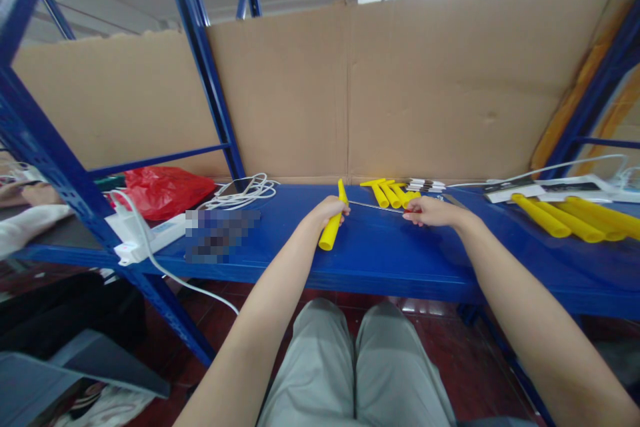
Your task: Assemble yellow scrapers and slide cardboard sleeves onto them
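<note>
The left hand (pixel 330 209) is gripping a yellow tube (pixel 329 235) over the middle of the desk (pixel 370 250), its fingers wrapping round the waist while the wide end is facing the person; whether the tube is touching the desk I cannot tell. The right hand (pixel 429 211) is pinching the red handle of a screwdriver (pixel 377 206) between its fingers, and the thin shaft is running across to the tube, its tip disappearing near the left fingers.

The work on this tube is apparently under way rather than finished, since both hands are engaging it; how deep the tip is going is hidden. Behind, a group of yellow parts (pixel 395 197) is lying beside black-and-white packets (pixel 425 185), and more yellow tubes (pixel 583 221) are lying at the right. Both groups are sitting untouched, and nothing is showing which are done and which are waiting, so how much is remaining overall stays unclear.
</note>
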`<state>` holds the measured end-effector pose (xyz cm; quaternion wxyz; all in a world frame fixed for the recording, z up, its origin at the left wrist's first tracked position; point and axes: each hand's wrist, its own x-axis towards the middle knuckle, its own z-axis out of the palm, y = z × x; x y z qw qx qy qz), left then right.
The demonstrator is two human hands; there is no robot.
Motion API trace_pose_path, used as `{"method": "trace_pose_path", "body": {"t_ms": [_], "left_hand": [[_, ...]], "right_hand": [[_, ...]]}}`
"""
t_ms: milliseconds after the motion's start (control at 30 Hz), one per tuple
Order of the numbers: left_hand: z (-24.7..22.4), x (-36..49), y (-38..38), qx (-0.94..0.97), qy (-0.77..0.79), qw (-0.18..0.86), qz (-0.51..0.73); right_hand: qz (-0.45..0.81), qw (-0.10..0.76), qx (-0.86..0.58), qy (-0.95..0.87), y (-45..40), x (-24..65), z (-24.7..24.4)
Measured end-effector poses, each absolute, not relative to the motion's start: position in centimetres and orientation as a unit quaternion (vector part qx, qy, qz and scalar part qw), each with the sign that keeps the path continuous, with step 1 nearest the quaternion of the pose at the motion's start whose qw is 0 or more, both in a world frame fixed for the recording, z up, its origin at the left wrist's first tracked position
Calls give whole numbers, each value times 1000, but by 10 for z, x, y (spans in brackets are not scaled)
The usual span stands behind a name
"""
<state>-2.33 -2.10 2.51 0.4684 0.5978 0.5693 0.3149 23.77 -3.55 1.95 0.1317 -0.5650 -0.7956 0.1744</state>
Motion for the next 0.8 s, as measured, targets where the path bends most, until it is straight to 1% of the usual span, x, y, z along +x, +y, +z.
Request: {"method": "trace_pose_path", "body": {"t_ms": [300, 567, 800], "left_hand": [[23, -22, -19, 598, 579, 447, 327], [23, -22, -19, 597, 577, 446, 335], [22, -20, -18, 603, 577, 436, 336]], "right_hand": [[155, 120, -603, -773, -38, 237, 23], [26, 42, -646, -762, -35, 238, 24], [-19, 48, -671, -739, -30, 243, 20]]}}
